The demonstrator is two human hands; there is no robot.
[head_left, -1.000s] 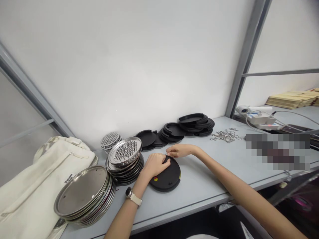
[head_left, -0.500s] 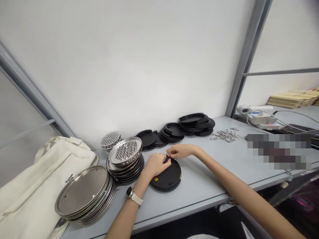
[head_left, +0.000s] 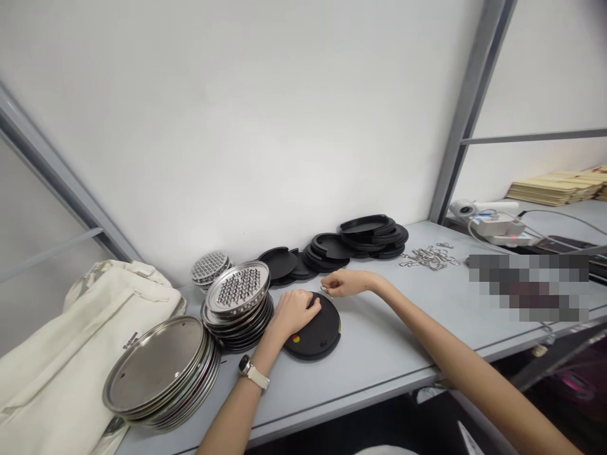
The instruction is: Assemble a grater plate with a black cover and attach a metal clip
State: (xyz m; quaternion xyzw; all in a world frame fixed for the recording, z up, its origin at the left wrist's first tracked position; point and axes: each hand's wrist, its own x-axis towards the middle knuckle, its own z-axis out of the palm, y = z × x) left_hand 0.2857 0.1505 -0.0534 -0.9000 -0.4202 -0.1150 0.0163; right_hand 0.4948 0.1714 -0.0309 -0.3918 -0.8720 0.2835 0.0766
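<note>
I have the left hand (head_left: pixel 294 311) closed over the upper left edge of a black disc (head_left: pixel 313 335), the thumb lying across its top face; the fingertips at the far rim are partly hidden from me. The disc lies flat on the grey table (head_left: pixel 379 360), directly under and to the right of that grip, with a small red and yellow mark (head_left: pixel 296 339) just below the hand. My right hand (head_left: pixel 342 282) is in a narrow pinch on a small metal clip (head_left: pixel 324 289), just beyond the far edge of the disc and to the right of the left hand; I cannot tell from here whether the clip touches the disc. Past the right hand, a loose pile of clips (head_left: pixel 430 256) lies off to its right. Behind both hands I see stacks of black trays (head_left: pixel 331 246) running along the wall (head_left: pixel 284 126). Just left of the left hand stands a stack of graters (head_left: pixel 239 291), with a smaller grater pile (head_left: pixel 210 268) behind it. Nearer me and further left sits a stack of metal plates (head_left: pixel 156 363), and beside that a cream bag (head_left: pixel 61 360). A watch (head_left: pixel 251 371) circles the left wrist.
</note>
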